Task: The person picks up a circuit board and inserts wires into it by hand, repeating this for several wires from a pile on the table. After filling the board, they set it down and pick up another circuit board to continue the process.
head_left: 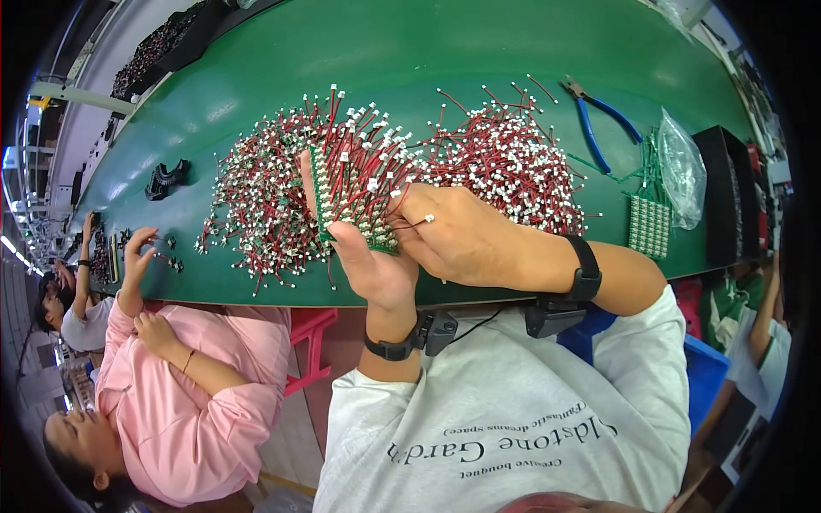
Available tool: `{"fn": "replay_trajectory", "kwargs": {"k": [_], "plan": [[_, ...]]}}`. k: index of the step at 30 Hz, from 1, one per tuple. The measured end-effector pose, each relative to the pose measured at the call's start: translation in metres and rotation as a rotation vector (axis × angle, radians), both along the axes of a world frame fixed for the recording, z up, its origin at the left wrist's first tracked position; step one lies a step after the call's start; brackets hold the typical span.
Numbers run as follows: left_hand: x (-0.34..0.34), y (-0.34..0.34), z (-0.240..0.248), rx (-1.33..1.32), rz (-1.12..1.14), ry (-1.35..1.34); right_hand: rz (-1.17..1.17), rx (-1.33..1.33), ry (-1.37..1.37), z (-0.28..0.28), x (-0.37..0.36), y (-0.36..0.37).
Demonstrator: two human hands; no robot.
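My left hand (380,272) grips a green circuit board panel (321,198) from below, its thumb at the front edge and fingertips showing past the left edge. Rows of small cream connectors cover the panel, and many red wires with white plugs rise from them. At the panel's right side my right hand (470,235) is closed in a pinch. From its fingers sticks a thin wire lead (429,219) with a white end; its other end is hidden. Loose piles of red wire leads lie left (256,192) and right (513,158) of the panel.
Blue-handled cutters (609,115), another board panel (648,227) with green wires, a clear plastic bag (682,167) and a black box (725,197) sit right on the green table (410,51). At left are a black part (167,179) and a co-worker in pink (192,393).
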State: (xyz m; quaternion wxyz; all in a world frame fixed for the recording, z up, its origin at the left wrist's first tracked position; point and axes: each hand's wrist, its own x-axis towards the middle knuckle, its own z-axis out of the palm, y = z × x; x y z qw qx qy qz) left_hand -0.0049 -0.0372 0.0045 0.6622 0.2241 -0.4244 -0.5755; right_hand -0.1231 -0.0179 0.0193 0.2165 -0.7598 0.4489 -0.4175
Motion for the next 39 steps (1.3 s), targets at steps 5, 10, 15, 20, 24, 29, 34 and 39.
{"fn": "replay_trajectory", "kwargs": {"k": [5,10,15,20,24,29,34,39], "plan": [[0.002,-0.004,-0.001,0.072,-0.001,0.198,-0.015,-0.098,0.024,0.006,-0.010,-0.006],[0.006,0.000,-0.005,0.069,-0.138,0.169,-0.006,-0.111,0.031,0.000,-0.006,-0.005],[0.005,-0.005,0.004,0.070,-0.024,0.176,0.017,0.014,-0.022,0.011,-0.011,-0.011],[0.036,-0.025,-0.002,0.003,0.121,0.240,-0.029,0.031,0.287,-0.003,-0.022,-0.015],[0.035,-0.027,-0.009,-0.005,0.136,0.271,-0.099,0.075,0.473,-0.029,0.002,-0.008],[0.039,-0.027,-0.011,-0.023,0.110,0.301,-0.087,0.013,0.466,-0.037,0.007,-0.012],[0.042,-0.028,-0.014,-0.055,0.090,0.299,-0.037,-0.016,0.196,-0.032,-0.004,-0.019],[0.038,-0.027,-0.013,-0.022,0.134,0.278,0.094,0.270,-0.099,-0.005,-0.012,-0.023]]}}
